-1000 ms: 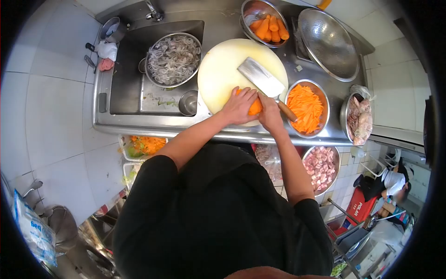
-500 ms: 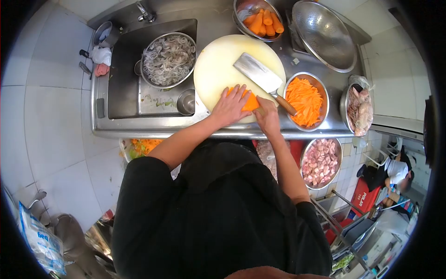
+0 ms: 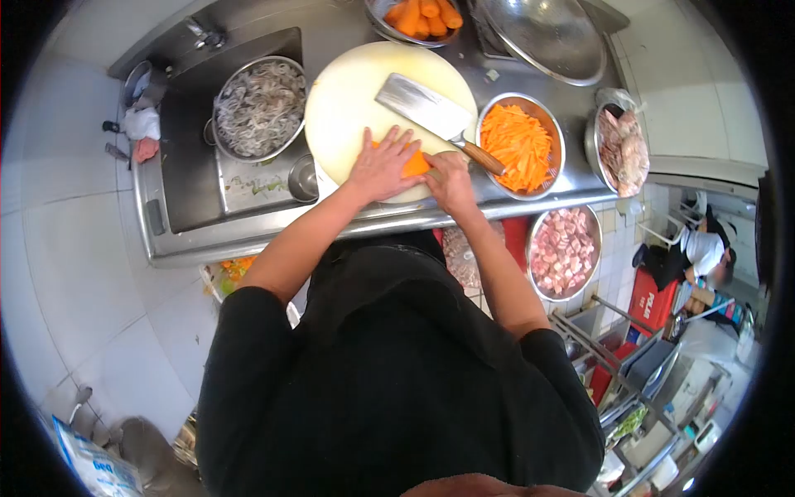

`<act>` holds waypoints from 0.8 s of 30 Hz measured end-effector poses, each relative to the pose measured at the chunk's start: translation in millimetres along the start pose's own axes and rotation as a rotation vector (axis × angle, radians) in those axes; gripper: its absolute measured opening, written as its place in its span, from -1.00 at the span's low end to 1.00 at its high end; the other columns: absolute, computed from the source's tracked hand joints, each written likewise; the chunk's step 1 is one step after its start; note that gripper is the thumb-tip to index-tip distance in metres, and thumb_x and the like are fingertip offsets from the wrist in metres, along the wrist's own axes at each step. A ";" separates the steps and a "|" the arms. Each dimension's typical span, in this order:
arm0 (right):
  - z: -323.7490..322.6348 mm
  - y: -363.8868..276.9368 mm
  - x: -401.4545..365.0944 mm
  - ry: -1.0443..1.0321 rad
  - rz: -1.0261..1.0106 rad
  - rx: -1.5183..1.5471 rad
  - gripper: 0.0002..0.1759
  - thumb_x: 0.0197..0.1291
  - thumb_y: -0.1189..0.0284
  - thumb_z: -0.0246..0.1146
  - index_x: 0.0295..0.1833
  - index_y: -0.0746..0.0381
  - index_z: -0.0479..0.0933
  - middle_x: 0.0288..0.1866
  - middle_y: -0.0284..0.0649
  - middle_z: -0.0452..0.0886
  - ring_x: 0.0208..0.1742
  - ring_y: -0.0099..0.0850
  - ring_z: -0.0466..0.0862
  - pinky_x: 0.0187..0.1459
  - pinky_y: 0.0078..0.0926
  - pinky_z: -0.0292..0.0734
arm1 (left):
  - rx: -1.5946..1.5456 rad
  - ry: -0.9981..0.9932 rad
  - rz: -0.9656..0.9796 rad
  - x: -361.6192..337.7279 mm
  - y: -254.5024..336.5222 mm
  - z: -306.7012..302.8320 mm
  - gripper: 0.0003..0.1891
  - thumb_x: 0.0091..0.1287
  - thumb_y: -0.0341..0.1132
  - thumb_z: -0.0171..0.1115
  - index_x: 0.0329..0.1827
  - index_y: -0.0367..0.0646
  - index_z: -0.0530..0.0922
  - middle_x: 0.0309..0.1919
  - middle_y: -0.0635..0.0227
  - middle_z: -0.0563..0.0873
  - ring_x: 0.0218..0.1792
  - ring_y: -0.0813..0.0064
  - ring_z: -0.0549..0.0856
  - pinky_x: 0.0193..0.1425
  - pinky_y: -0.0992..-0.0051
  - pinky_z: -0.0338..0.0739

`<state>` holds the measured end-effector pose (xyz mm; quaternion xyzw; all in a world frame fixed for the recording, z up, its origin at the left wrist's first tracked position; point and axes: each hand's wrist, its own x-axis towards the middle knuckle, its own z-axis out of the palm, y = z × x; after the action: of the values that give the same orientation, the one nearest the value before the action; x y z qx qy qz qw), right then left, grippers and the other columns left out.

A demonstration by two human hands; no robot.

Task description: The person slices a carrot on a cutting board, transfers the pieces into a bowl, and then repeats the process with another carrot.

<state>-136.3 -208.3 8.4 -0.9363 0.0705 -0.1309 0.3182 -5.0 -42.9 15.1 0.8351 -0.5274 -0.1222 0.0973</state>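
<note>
Stainless-steel table [image 3: 364, 222] carries 1 round cream cutting board [image 3: 331, 108]; at its 6 o'clock, left hand [image 3: 383, 168] fingers spread over, right hand [image 3: 450, 182] fingers pinching, orange carrot slices [image 3: 416, 164].

In the middle, the round board [image 3: 339, 99] is creamy white. The carrot strips [image 3: 515, 147] right of it are bright orange. The shirt [image 3: 397, 373] below is black.

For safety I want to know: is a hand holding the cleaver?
No, the cleaver lies on the cutting board, while the left hand and the right hand are at the carrot piece.
</note>
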 end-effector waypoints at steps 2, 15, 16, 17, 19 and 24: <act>5.0 1.3 -5.3 0.036 -0.012 -0.001 -0.51 0.07 0.50 0.49 0.19 0.28 0.70 0.01 -0.02 0.69 0.14 -0.03 0.61 0.23 -0.03 0.50 | 0.025 0.013 -0.018 -4.7 1.2 -2.5 -0.15 0.51 0.35 0.08 0.71 0.02 0.29 0.71 0.21 0.29 0.71 0.06 0.22 0.58 -0.56 0.01; -12.1 -5.8 6.5 -0.110 -0.027 -0.060 -0.57 0.13 0.50 0.42 0.16 0.25 0.72 -0.08 -0.04 0.69 0.07 -0.01 0.62 0.16 -0.03 0.52 | 0.055 0.012 -0.085 -5.5 9.7 -0.6 -0.14 0.49 0.39 0.06 0.66 -0.02 0.37 0.71 0.15 0.27 0.72 0.05 0.18 0.56 -0.58 0.00; -13.7 -6.0 8.3 -0.129 -0.029 -0.074 -0.58 0.12 0.49 0.42 0.15 0.25 0.72 -0.08 -0.04 0.69 0.07 -0.02 0.62 0.16 -0.03 0.52 | 0.058 0.016 -0.094 -5.7 10.0 1.7 -0.14 0.48 0.39 0.07 0.66 -0.03 0.38 0.71 0.14 0.26 0.72 0.05 0.18 0.57 -0.57 -0.01; -16.8 -5.5 9.4 -0.098 -0.045 -0.109 -0.57 0.12 0.50 0.41 0.16 0.24 0.72 -0.06 -0.04 0.69 0.07 -0.02 0.62 0.16 -0.03 0.52 | 0.060 0.020 -0.104 -5.4 10.3 3.5 -0.14 0.48 0.39 0.07 0.65 -0.05 0.39 0.71 0.14 0.26 0.72 0.05 0.17 0.57 -0.57 -0.01; -27.7 -5.3 11.8 -0.042 -0.081 -0.175 -0.55 0.12 0.52 0.40 0.19 0.21 0.71 -0.02 -0.05 0.69 0.07 -0.02 0.62 0.16 -0.04 0.52 | 0.049 0.041 -0.096 -5.4 9.2 6.5 -0.13 0.47 0.39 0.08 0.63 -0.07 0.40 0.71 0.12 0.25 0.72 0.05 0.17 0.57 -0.58 -0.01; -48.4 13.8 15.3 0.061 0.038 -0.485 -0.51 0.19 0.57 0.28 0.28 0.22 0.60 0.09 -0.03 0.67 0.10 0.00 0.65 0.16 -0.03 0.54 | 0.037 0.056 -0.076 -8.1 7.3 7.5 -0.10 0.47 0.38 0.10 0.68 -0.08 0.32 0.72 0.08 0.22 0.73 0.03 0.15 0.61 -0.53 -0.06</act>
<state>-136.4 -250.4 39.9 -0.9794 0.1271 -0.1322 0.0844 -16.9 -38.9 10.9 0.8594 -0.4944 -0.0926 0.0921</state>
